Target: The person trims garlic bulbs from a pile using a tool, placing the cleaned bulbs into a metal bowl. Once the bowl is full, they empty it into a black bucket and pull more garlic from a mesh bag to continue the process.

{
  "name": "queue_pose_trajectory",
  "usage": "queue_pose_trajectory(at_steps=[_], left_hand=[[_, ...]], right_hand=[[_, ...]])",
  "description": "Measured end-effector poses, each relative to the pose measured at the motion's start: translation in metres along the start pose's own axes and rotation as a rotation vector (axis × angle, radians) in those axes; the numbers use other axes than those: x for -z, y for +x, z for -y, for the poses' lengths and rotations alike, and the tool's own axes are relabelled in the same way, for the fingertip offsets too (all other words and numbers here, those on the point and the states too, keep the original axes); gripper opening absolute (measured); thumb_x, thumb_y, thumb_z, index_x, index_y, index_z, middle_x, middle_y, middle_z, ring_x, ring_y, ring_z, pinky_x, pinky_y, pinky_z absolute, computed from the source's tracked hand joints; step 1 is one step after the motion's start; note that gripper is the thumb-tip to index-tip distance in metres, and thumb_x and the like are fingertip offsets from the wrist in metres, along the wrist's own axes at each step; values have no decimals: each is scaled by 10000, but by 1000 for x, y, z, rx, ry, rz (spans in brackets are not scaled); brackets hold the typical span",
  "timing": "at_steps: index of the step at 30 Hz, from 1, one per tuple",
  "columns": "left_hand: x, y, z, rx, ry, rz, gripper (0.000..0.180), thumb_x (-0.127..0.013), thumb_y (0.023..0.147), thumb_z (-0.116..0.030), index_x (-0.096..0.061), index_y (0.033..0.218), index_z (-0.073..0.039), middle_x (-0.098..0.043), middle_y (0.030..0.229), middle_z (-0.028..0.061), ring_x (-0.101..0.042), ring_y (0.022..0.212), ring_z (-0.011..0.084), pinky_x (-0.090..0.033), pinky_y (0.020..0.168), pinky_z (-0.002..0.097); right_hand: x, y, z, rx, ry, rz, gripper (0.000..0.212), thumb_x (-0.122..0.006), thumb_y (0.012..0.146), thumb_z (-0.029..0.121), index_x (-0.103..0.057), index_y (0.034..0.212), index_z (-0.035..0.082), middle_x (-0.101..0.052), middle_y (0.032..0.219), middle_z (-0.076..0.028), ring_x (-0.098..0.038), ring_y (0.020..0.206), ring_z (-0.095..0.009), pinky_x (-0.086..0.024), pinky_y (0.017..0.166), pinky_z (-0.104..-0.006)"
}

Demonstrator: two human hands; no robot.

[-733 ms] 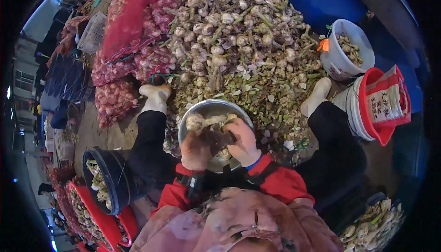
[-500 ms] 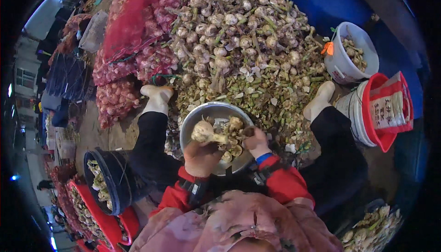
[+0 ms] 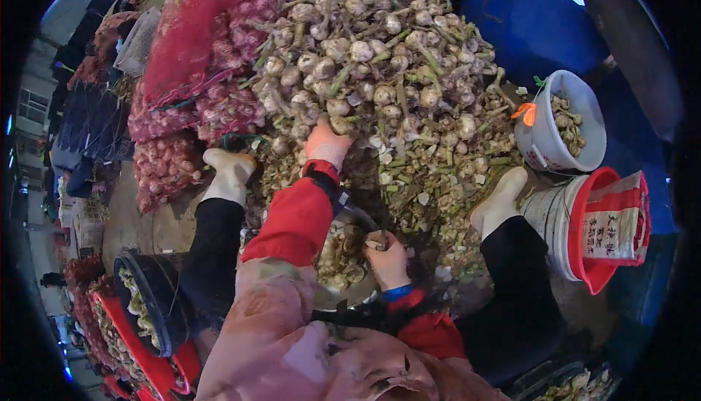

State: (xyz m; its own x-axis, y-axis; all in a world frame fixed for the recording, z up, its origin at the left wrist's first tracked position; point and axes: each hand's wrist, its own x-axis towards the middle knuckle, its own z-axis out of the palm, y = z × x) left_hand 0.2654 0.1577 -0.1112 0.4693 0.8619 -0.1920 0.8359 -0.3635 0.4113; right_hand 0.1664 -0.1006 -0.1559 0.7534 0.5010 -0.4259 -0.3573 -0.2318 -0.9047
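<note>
My left hand [image 3: 327, 145] is stretched forward to the near edge of a big heap of garlic [image 3: 380, 58]. Its finger and thumb close around a pale garlic bulb [image 3: 340, 125] with a stem. My right hand [image 3: 388, 264] stays low beside a metal bowl [image 3: 356, 300], its fingers curled around something small and dark that I cannot make out. Trimmed garlic bulbs [image 3: 339, 255] lie in the bowl, which sits between my legs. The left sleeve hides part of the bowl.
Cut stems and peel [image 3: 431, 196] litter the ground before me. Red net sacks of garlic [image 3: 182, 58] are stacked at the left. On the right stand a white bucket [image 3: 529, 134] and a red basin [image 3: 600, 277]; a black bucket [image 3: 168, 313] is near my left leg.
My left hand has gone from over the bowl, where it held a stemmed garlic bulb, forward to the heap. My right hand has moved slightly back and left. The view has shifted a little.
</note>
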Motion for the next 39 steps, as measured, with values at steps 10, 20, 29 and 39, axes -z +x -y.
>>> queue_pose_trajectory(at_steps=[10, 20, 29, 39], left_hand=[[45, -87, 53, -455, -893, 199, 902, -879, 557, -219, -402, 1295, -20, -563, 1182, 144, -560, 1118, 229, -446, 963, 339], [117, -216, 104, -667, -408, 356, 863, -901, 574, -280, -451, 1258, -7, -585, 1137, 139, -578, 1059, 234, -469, 917, 337], [112, -252, 124, -507, -475, 315, 779, -851, 568, -274, -489, 1211, -25, -576, 1127, 168, -595, 1052, 288, -476, 894, 375], [115, -255, 114, -151, -1462, 329, 657, -716, 801, -259, -374, 1332, -78, -532, 1152, 80, -591, 1009, 234, -493, 869, 416]], right_hand=[[14, -6, 21, 161, -76, -111, 220, -699, 788, 100, -621, 981, 30, -660, 861, -82, -621, 794, -182, -488, 741, -312], [-4, -60, 71, 647, -754, 167, 177, -601, 714, 50, -623, 888, 74, -583, 915, -152, -599, 870, -367, -489, 737, -466], [-8, -55, 38, 630, -865, 242, 180, -569, 759, 87, -638, 924, 69, -614, 954, -167, -599, 915, -387, -490, 791, -470], [6, -51, 30, 505, -207, -107, 263, -644, 731, 7, -619, 989, 49, -619, 931, -125, -619, 892, -261, -483, 775, -327]])
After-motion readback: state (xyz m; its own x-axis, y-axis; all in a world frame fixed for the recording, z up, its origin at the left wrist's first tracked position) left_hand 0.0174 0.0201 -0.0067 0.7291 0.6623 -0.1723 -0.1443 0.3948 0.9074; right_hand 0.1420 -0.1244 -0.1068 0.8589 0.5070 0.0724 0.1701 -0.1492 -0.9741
